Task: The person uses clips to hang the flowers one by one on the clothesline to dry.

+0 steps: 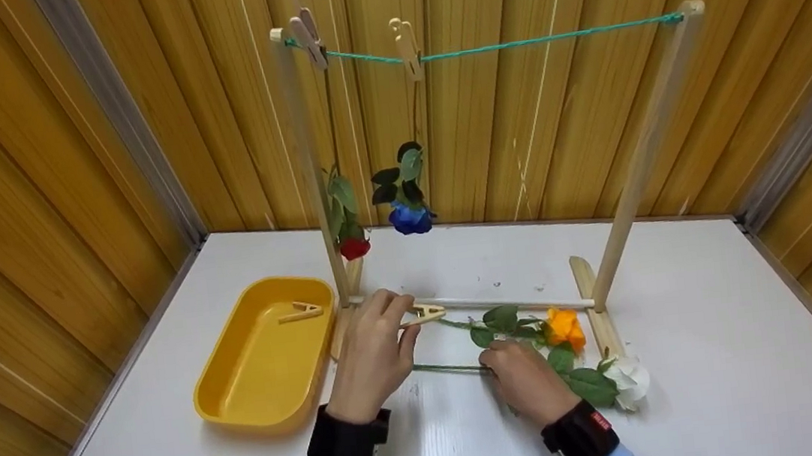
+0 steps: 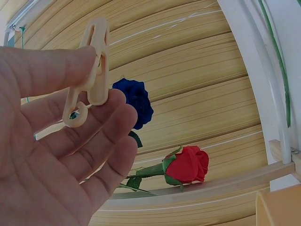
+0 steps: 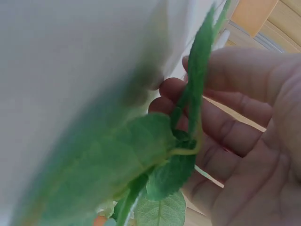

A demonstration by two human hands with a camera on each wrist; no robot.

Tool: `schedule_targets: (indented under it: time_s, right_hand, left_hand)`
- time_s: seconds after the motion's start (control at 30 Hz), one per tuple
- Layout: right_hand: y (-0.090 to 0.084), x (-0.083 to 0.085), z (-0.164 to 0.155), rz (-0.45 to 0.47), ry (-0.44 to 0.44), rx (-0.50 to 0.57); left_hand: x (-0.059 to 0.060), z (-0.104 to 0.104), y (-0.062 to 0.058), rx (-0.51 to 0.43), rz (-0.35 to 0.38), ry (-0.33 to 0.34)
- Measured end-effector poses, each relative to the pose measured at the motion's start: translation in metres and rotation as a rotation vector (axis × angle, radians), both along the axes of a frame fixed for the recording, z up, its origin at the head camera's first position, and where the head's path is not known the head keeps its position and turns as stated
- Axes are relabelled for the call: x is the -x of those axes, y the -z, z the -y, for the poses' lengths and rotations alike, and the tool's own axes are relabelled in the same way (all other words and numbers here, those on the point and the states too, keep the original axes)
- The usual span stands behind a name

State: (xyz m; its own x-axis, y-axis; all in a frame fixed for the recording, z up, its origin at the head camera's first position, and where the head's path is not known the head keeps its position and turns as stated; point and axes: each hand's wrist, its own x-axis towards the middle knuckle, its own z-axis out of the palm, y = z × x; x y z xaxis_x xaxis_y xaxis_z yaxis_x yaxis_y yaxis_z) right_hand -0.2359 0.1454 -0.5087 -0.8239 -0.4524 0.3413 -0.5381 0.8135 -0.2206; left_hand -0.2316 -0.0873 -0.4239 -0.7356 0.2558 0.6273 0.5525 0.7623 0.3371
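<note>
1. The right hand (image 1: 520, 382) lies nearest, low on the white surface (image 1: 728, 345). Its fingers (image 3: 221, 127) are curled round a green stem (image 1: 451, 366); the right wrist view shows stem and leaves pinched against the palm.
2. That stem's long axis runs from 9 to 3 o'clock. Its free end points at 9 o'clock toward the left hand, and its white rose (image 1: 629, 380) lies at 3 o'clock of the right hand.
3. The left hand (image 1: 374, 352) sits just at 9 o'clock of the right. Its thumb and fingers (image 2: 94, 127) pinch a pale clip (image 1: 423, 314), which points at 3 o'clock.
4. Decisive relation: the clip is just at 12 o'clock of the held stem's free end, near but apart. The left hand is nearer that end; the right hand holds the stem farther along.
5. An orange rose (image 1: 563, 326) lies just beyond the right hand, its stem tip close by the clip; contact cannot be told.
6. A yellow tray (image 1: 242, 396) at 9 o'clock holds another clip (image 1: 300, 312).
7. Farthest, a wooden rack (image 1: 640, 158) carries a green cord (image 1: 544, 38), with a red rose (image 1: 354, 247) and a blue rose (image 1: 410, 218) clipped head down.
</note>
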Motion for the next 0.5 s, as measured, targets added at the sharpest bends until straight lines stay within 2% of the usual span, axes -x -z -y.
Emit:
schedule_targets:
  time_s: [0.13,0.5]
  right_hand:
    - [0.0007,0.0011,-0.0005,-0.006,0.002,0.007]
    - [-0.0072,0.0029,-0.0074,-0.144,-0.056,0.122]
  left_hand:
    - [-0.0008,-0.0002,-0.0001,-0.004,0.002,0.006]
    - [-0.0007,0.001,0.0002,-0.008,-0.003,0.009]
